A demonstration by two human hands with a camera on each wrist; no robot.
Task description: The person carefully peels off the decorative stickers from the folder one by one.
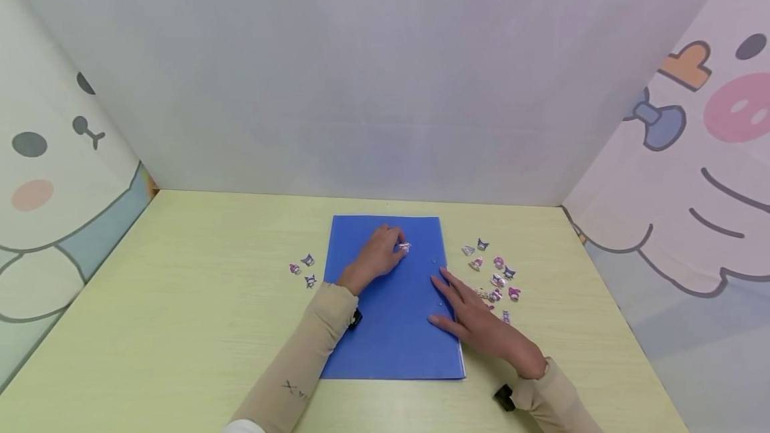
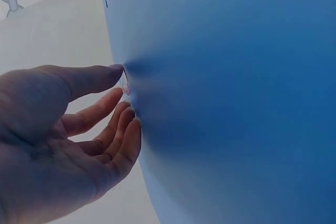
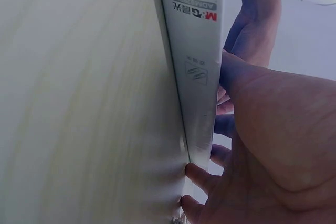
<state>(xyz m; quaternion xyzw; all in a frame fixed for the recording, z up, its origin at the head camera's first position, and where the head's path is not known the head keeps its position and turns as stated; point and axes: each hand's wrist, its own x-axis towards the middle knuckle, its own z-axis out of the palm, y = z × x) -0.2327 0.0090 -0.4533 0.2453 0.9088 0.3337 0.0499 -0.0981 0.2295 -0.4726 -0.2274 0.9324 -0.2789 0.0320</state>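
A blue folder [image 1: 391,346] lies flat on the table, its white printed spine [image 3: 194,40] facing the right wrist camera. Over its upper part, my left hand [image 1: 380,250] holds a small shiny cartoon sticker [image 1: 405,246] between thumb and index finger, close against the cover. In the left wrist view the sticker [image 2: 125,86] shows between those fingertips, and the other fingers of the left hand [image 2: 68,129] touch the blue surface. My right hand [image 1: 478,319] rests with spread fingers on the folder's right edge; its fingertips also reach the spine side in the right wrist view.
Several cartoon stickers [image 1: 498,280] lie scattered on the table right of the folder, some partly behind the right hand. Three more stickers [image 1: 309,280] lie on the left. A pale wall [image 1: 361,85] stands behind the table [image 1: 198,286], with cartoon-printed cloths at both sides.
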